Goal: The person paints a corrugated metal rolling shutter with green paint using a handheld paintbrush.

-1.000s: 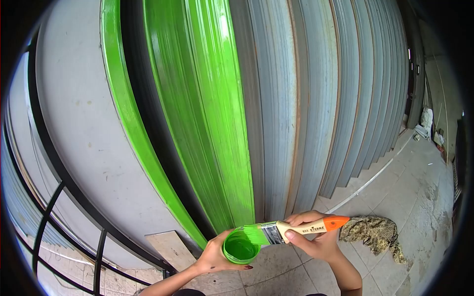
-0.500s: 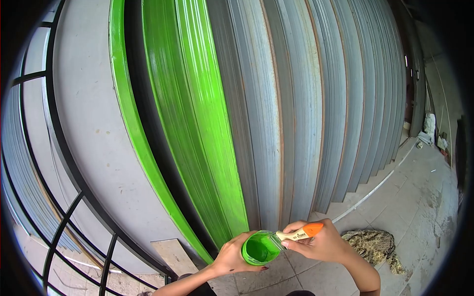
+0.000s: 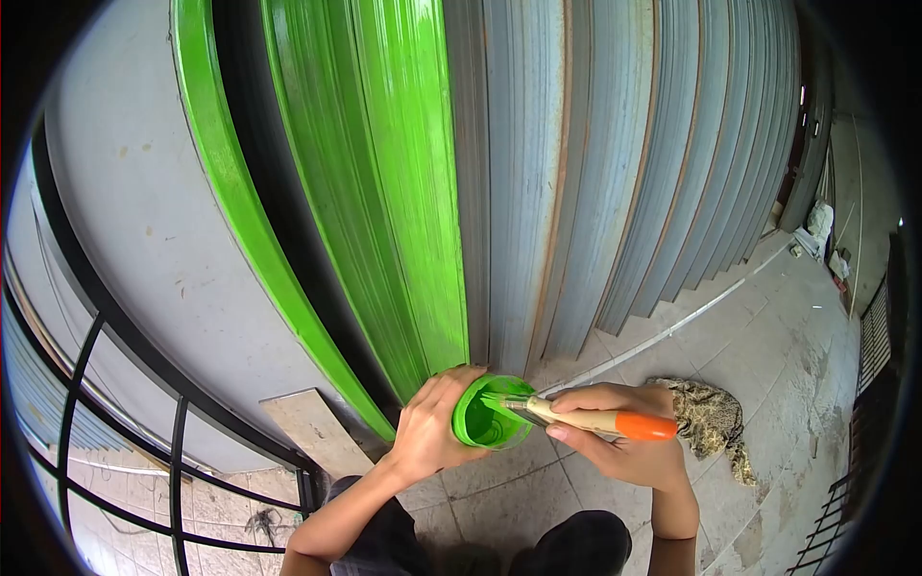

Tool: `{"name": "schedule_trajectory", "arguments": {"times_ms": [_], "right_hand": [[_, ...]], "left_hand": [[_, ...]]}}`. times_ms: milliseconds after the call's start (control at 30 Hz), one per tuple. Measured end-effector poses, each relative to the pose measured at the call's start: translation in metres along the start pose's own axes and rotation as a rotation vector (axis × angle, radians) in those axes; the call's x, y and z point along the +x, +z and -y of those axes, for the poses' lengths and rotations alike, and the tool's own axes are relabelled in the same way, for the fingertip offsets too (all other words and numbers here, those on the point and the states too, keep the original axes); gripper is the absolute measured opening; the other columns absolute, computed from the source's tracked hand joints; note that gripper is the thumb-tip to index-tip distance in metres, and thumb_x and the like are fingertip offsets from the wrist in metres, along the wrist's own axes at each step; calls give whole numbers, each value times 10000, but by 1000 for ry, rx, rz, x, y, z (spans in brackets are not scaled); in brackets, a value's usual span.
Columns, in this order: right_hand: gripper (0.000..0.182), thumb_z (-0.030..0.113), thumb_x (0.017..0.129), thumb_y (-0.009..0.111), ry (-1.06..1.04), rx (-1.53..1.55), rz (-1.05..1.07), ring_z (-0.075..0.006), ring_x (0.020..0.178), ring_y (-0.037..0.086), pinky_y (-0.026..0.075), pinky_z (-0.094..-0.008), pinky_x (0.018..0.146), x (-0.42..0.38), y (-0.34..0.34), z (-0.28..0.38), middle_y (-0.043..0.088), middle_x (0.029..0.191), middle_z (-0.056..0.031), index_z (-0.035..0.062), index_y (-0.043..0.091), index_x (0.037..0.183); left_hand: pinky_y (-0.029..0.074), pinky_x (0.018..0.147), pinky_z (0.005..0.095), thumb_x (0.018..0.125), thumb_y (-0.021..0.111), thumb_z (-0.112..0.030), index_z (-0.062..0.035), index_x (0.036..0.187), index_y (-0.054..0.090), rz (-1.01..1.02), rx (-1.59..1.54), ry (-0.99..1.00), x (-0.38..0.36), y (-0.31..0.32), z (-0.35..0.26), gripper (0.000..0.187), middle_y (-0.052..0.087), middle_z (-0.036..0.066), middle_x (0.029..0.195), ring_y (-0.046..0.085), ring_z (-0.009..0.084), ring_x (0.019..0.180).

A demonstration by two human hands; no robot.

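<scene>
My left hand [image 3: 429, 429] is wrapped round a cup of green paint [image 3: 468, 417], tilted so its opening faces me. A paintbrush [image 3: 595, 420] with a pale wooden handle and an orange end is gripped in my right hand [image 3: 619, 451]. Its bristles, coated in green, rest at the cup's inner rim. Just beyond the cup stands a folding metal shutter [image 3: 523, 192]. Its left panels [image 3: 408, 192] are glossy green, while those farther right are bare grey with rusty edges.
A green frame post [image 3: 252, 235] and a white wall [image 3: 125, 192] stand left of the shutter. Black metal bars [image 3: 179, 461] are at lower left, near a leaning board [image 3: 312, 427]. On the tiled floor [image 3: 759, 384] lies a stained, crumpled cloth [image 3: 709, 422].
The brush has turned so its bristles dip into the cup, its orange end now pointing right. Both hands and the cup appear higher in view, and the camera has tilted down.
</scene>
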State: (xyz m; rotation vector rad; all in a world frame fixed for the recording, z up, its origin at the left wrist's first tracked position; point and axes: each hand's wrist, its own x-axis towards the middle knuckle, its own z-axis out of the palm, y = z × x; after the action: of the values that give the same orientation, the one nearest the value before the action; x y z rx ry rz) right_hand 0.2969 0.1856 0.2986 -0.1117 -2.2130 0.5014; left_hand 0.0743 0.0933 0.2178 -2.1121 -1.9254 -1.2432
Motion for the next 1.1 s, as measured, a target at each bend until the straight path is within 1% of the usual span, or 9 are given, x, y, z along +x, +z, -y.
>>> {"name": "schedule_trajectory", "arguments": {"times_ms": [100, 233, 333, 433, 700, 833, 933, 1033, 1100], "right_hand": [[224, 118, 717, 822, 10, -127, 132, -167, 657, 693, 531, -248, 557, 12, 1, 10, 727, 830, -23, 83, 712, 909], [165, 176, 774, 776, 120, -27, 308, -186, 680, 702, 538, -259, 561, 19, 2, 10, 728, 839, -26, 119, 718, 918], [302, 105, 790, 716, -1, -18, 365, -185, 665, 675, 517, -289, 525, 15, 6, 2, 708, 879, 5, 131, 625, 1076], [338, 63, 765, 704, -54, 14, 412, -173, 693, 677, 530, -297, 532, 12, 11, -1, 691, 882, 12, 126, 607, 1083], [331, 18, 745, 683, -88, -1, 433, -188, 683, 669, 534, -305, 537, 11, 13, -4, 671, 849, 4, 104, 590, 1050], [303, 25, 745, 684, -66, 11, 463, -204, 658, 663, 536, -316, 547, 10, 16, -5, 670, 846, -6, 97, 586, 1022], [269, 44, 765, 685, -35, 46, 509, -220, 641, 658, 526, -324, 547, 12, 16, -6, 672, 830, -21, 104, 599, 1013], [157, 182, 828, 737, 27, 18, 479, -199, 667, 690, 544, -278, 559, 16, 13, -7, 714, 827, -27, 111, 699, 963], [177, 181, 812, 753, 92, 78, 414, -193, 663, 686, 543, -283, 568, 21, 6, -7, 715, 832, -30, 99, 705, 961]], "left_hand": [[456, 1016, 436, 502, 887, -144, -54, 1288, 507, -36, -22, 104, 2, 2, 10, 878, 571, 128, 1277, 540, 339, 1195], [432, 1042, 470, 530, 878, -137, -38, 1281, 518, -41, -29, 162, 2, 2, 11, 838, 571, 132, 1286, 529, 340, 1221], [425, 1047, 476, 531, 882, -152, -14, 1266, 529, -45, 9, 202, 2, 3, 12, 827, 583, 144, 1283, 544, 351, 1215], [406, 1062, 491, 537, 877, -153, -20, 1274, 526, -36, 33, 213, 1, 3, 12, 826, 577, 138, 1295, 528, 345, 1239], [392, 1073, 538, 583, 841, -130, -64, 1323, 509, -23, -4, 201, 2, 5, 9, 814, 542, 107, 1334, 487, 321, 1269], [395, 1070, 530, 571, 850, -137, -54, 1307, 517, -37, 29, 218, 2, 7, 9, 813, 554, 114, 1320, 500, 328, 1261], [397, 1067, 519, 551, 863, -143, -34, 1281, 526, -42, 52, 225, 1, 8, 10, 812, 574, 125, 1304, 520, 342, 1251], [402, 1063, 518, 544, 860, -132, -34, 1278, 525, -37, 59, 215, 1, 8, 9, 812, 575, 125, 1301, 524, 342, 1245], [407, 1060, 511, 536, 862, -131, -35, 1274, 527, -48, 71, 203, 2, 7, 8, 816, 577, 127, 1296, 528, 343, 1239]]}}
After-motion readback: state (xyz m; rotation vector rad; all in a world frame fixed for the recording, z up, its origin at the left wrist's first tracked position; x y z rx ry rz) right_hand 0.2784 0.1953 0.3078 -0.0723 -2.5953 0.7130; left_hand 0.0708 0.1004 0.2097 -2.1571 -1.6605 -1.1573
